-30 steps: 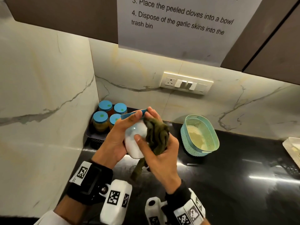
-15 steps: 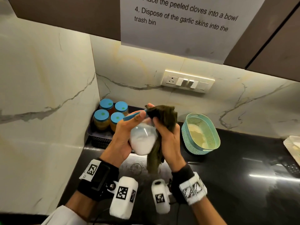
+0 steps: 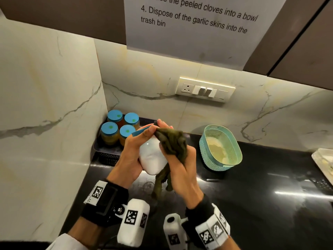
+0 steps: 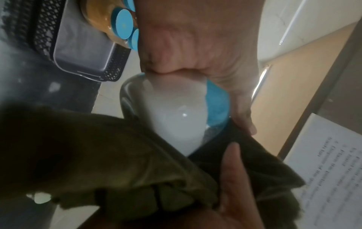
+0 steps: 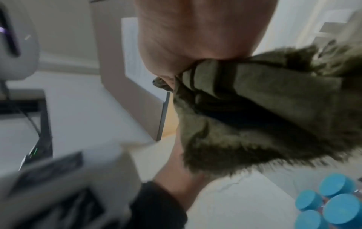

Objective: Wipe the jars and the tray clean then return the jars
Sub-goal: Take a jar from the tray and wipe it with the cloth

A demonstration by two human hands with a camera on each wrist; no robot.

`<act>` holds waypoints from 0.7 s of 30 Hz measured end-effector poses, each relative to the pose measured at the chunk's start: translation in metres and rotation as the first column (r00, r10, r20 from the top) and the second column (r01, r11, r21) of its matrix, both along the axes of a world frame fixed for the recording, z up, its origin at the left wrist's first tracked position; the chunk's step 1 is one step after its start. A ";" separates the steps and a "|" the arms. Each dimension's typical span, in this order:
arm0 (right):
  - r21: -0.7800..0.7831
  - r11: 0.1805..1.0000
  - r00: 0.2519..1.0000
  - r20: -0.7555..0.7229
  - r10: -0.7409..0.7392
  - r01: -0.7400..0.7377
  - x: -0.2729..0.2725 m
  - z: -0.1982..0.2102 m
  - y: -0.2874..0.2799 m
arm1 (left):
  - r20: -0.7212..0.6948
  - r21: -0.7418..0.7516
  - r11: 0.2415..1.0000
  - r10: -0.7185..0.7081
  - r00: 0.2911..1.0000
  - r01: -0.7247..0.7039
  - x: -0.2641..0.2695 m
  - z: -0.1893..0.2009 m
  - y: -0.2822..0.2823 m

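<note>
My left hand [image 3: 133, 152] grips a glass jar of white powder [image 3: 153, 157] with a blue lid [image 3: 142, 131], tilted above the black counter. In the left wrist view the same jar [image 4: 172, 117] shows against the palm. My right hand [image 3: 182, 163] holds a dark green cloth [image 3: 173, 141] bunched against the jar's right side and top; the cloth's tail hangs below. The cloth [image 5: 264, 108] fills the right wrist view. Several blue-lidded jars [image 3: 119, 127] with yellow and amber contents stand in a dark mesh tray [image 3: 106, 156] in the corner.
A teal perforated basket [image 3: 221, 147] with pale contents sits on the counter to the right. A white tray edge [image 3: 324, 159] shows at far right. Marble walls close the left and back; a switch panel [image 3: 205, 90] and a printed sheet hang above.
The right hand with the cloth has slid along the jar, from its side up to the lid end, and now sits at the upper right side. The left hand keeps the jar.
</note>
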State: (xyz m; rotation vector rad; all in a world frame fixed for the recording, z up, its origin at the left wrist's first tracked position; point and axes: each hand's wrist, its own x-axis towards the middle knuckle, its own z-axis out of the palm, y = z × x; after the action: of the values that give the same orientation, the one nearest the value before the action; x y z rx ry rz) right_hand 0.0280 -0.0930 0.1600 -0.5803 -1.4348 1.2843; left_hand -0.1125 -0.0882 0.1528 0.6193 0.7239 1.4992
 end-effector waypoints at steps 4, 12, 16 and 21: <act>-0.225 0.972 0.997 -0.026 -0.067 0.060 -0.002 -0.004 0.020 | -0.065 -0.038 0.995 0.086 0.994 -0.089 0.006 -0.007 -0.001; -0.023 1.000 0.998 0.069 -0.002 0.003 0.001 -0.016 0.007 | -0.119 -0.120 0.982 0.128 0.985 -0.142 0.004 0.001 0.002; -0.074 0.997 0.996 0.087 0.002 0.004 0.005 -0.015 0.003 | -0.084 -0.122 0.977 0.167 0.982 -0.176 0.006 0.005 0.001; 0.127 0.990 0.969 0.234 -0.084 0.056 0.003 -0.018 0.001 | -0.178 -0.123 0.973 0.171 0.969 -0.194 0.013 0.008 -0.004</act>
State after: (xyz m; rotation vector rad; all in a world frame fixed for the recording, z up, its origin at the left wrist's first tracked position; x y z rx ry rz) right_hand 0.0307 -0.0925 0.1423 -0.7173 -1.6617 1.0920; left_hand -0.1000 -0.0919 0.1608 0.5882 1.0299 1.5621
